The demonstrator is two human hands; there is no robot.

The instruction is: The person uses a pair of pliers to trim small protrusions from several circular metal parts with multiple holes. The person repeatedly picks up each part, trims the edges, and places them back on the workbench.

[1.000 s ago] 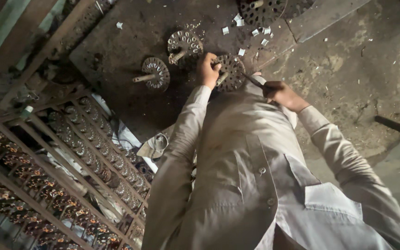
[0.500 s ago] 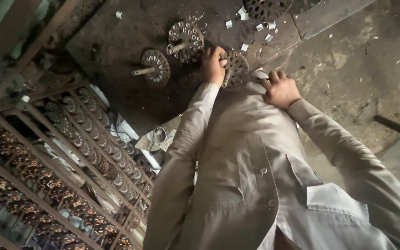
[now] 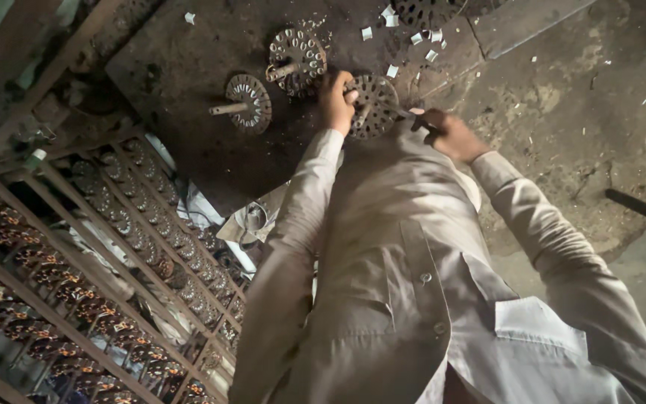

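The left hand (image 3: 336, 101) is closed on the rim of a round perforated metal disc (image 3: 371, 105) that lies on the dark floor slab (image 3: 181, 67). The right hand (image 3: 446, 133) is clenched around a thin dark tool (image 3: 405, 114) whose tip reaches the disc's right edge. The two hands sit apart, one on each side of the disc.

Two similar discs, each with a projecting shaft, lie to the left: one (image 3: 297, 54) just beside the left hand, another (image 3: 248, 102) further left. A fourth disc (image 3: 428, 11) is partly cut off at the top edge. Small pale scraps (image 3: 392, 71) are scattered between them.

A metal rack (image 3: 99, 284) filled with rows of small round parts occupies the lower left. The person's pale shirt (image 3: 405, 284) blocks the floor beneath the arms. A dark bar (image 3: 644, 211) lies at right.
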